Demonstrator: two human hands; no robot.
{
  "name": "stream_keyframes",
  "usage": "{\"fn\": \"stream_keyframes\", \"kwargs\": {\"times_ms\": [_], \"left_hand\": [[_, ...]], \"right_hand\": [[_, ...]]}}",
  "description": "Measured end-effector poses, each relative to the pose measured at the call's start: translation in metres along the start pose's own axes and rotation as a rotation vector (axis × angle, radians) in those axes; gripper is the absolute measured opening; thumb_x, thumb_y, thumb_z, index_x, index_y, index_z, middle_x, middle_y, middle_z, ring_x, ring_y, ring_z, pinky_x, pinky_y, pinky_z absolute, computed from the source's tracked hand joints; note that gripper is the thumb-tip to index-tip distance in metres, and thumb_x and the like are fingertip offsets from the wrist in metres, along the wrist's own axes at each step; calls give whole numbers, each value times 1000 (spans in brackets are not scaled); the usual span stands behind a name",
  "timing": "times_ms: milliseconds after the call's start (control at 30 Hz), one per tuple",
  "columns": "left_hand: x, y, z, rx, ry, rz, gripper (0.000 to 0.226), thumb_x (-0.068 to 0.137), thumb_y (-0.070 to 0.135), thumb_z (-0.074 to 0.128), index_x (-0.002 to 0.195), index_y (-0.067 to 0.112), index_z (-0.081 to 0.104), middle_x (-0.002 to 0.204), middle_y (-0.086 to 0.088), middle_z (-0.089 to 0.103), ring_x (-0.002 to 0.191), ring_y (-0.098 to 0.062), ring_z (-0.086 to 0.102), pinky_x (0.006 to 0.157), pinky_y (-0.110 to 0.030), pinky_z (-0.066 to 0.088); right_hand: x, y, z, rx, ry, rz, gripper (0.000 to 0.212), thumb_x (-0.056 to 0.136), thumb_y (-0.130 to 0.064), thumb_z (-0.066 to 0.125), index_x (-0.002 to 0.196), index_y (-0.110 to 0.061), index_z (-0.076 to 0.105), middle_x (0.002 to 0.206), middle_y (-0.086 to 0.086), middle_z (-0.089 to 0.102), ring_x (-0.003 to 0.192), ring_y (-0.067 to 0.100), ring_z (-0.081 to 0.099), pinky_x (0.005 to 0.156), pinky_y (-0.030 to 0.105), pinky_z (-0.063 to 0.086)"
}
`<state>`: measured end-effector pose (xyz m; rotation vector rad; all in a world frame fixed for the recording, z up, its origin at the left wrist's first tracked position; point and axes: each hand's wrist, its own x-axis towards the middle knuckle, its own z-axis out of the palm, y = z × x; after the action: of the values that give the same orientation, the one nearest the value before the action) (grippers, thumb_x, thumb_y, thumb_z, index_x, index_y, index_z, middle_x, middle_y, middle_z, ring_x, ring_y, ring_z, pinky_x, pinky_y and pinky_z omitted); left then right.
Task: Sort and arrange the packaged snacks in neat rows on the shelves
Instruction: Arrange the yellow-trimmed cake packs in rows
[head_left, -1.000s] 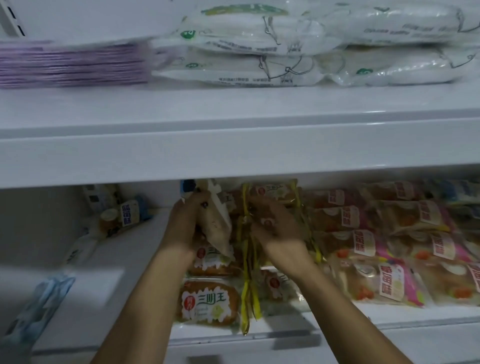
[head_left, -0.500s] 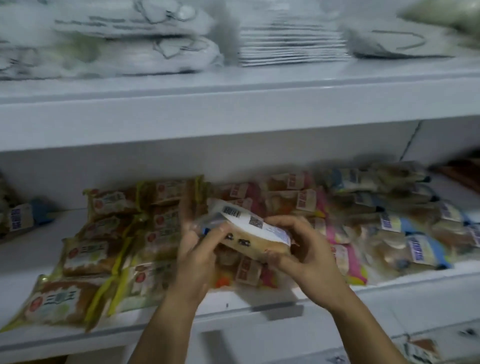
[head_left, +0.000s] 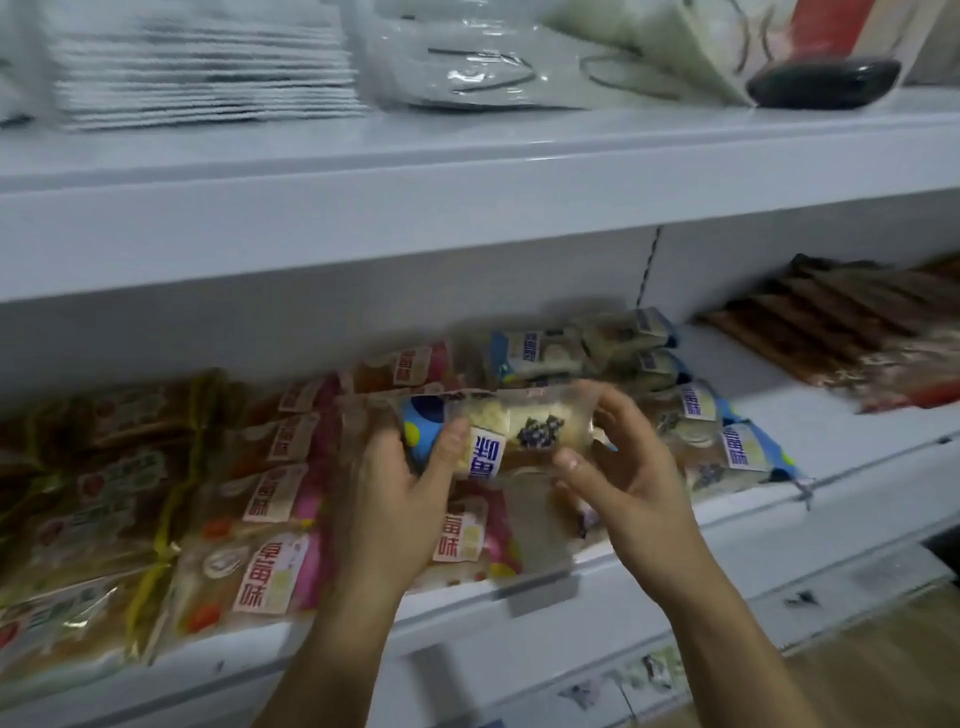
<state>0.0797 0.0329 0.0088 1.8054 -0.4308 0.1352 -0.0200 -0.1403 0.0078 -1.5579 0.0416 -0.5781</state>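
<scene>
Lower shelf (head_left: 649, 564), L to R: yellow-edged snack packs (head_left: 78, 519) lay in overlapping rows at far left, blurry. Next, pink-label packs (head_left: 270, 525) in rows running front to back, front one at the shelf lip. Left hand (head_left: 395, 499) gripped the left end of a blue-label snack pack (head_left: 498, 436), thumb curled over its front, fingers behind. Pack was held level above the pink-label rows, clear of the shelf, label facing cam, dark filling visible thru clear wrap. Right hand (head_left: 628, 467) held the pack's right end, thumb in front, fingers wrapped round the back. Further R, matching blue-label packs (head_left: 696, 415) sat stacked toward the shelf's right end, front one overhanging the lip. Beyond the divider, dark brown packs (head_left: 852, 332) lay on the adjacent shelf. Upper shelf (head_left: 467, 208): white stacked packs (head_left: 208, 67) left, clear bags (head_left: 467, 57) mid, black object (head_left: 823, 83) right, can't tell what.
</scene>
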Motion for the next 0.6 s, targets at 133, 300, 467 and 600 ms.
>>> {"fn": "stream_keyframes", "kwargs": {"times_ms": [133,300,467,600], "left_hand": [[14,6,23,-75,-159,25,38,91,51,52,98,20,71,84,24,75,79,3,72,65,-12,52],[26,10,60,-113,-195,35,8,97,24,62,103,25,68,97,15,75,90,-3,72,78,-23,58],[29,6,98,-119,-19,33,21,93,2,70,109,12,61,94,0,71,85,-13,71,74,-33,60],[27,8,126,-46,23,35,19,94,-4,66,97,14,61,86,5,69,82,-8,68,72,-19,54]], "right_hand": [[9,8,-26,-104,219,7,36,93,-15,69,120,-36,58,113,-21,70,105,12,70,80,25,56],[20,12,-77,-149,334,40,36,86,-39,74,117,-30,58,105,3,74,95,24,73,72,33,58],[36,26,-104,-207,327,54,34,85,-49,75,104,-33,53,97,5,69,88,25,70,69,44,59],[57,39,-139,-325,211,44,17,90,-42,73,96,-31,62,96,-4,71,89,21,70,72,53,59]]}}
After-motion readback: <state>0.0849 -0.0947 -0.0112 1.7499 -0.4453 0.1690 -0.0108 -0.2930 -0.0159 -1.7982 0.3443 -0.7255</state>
